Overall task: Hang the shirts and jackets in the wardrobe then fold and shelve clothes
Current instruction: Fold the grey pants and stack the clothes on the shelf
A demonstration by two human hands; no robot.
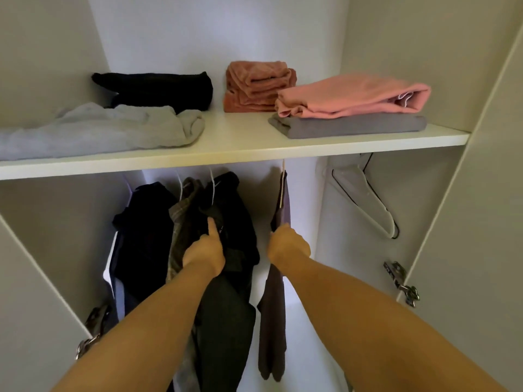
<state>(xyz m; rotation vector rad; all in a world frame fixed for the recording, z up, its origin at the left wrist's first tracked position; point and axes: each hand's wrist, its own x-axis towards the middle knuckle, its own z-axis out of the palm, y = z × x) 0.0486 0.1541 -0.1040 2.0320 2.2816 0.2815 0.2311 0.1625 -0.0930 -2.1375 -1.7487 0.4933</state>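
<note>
Left hand (204, 251) is gripping the dark jacket (226, 205) hanging under the shelf (240, 140), thumb up | right hand (288, 246) is gripping the brown-grey shirt (273, 315) hanging just beside | folded pink top (351, 97) is lying on shelf.

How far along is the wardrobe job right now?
Looks done: dark garments hang below the shelf, and folded piles, including a pink top, sit on it. In hand: the left hand grips a dark jacket, the right hand holds a brown garment. Possibly left: the light grey garment lies rumpled on the shelf; spare hangers hang empty.
</note>
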